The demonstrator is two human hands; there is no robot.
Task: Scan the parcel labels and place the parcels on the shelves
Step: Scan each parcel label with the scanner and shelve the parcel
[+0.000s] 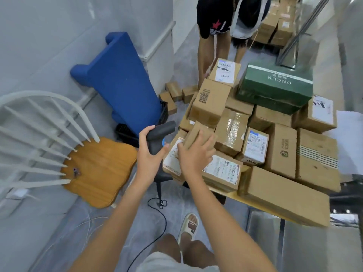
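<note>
Grey-floored storeroom with a low platform (231, 195) stacked with cardboard parcels: a parcel being picked for scanning.

The left hand (150, 154) grips a dark scanner (159, 137); the right hand (193, 154), fingers spread, lies on a small box (198, 134) at the pile's near corner, beside labelled parcels (224, 170). Next, judging by this, the box must be grasped and its label, not visible here, turned toward the scanner. A wooden chair (98, 171) stands left.

Label under right hand (193, 154): partly covered, print too blurred to read.
Small box (198, 134): near face hidden behind fingers (204, 140).
Second person (231, 16): upper body cut off at top edge.
Tabletop (233, 195): mostly buried under parcels.
</note>
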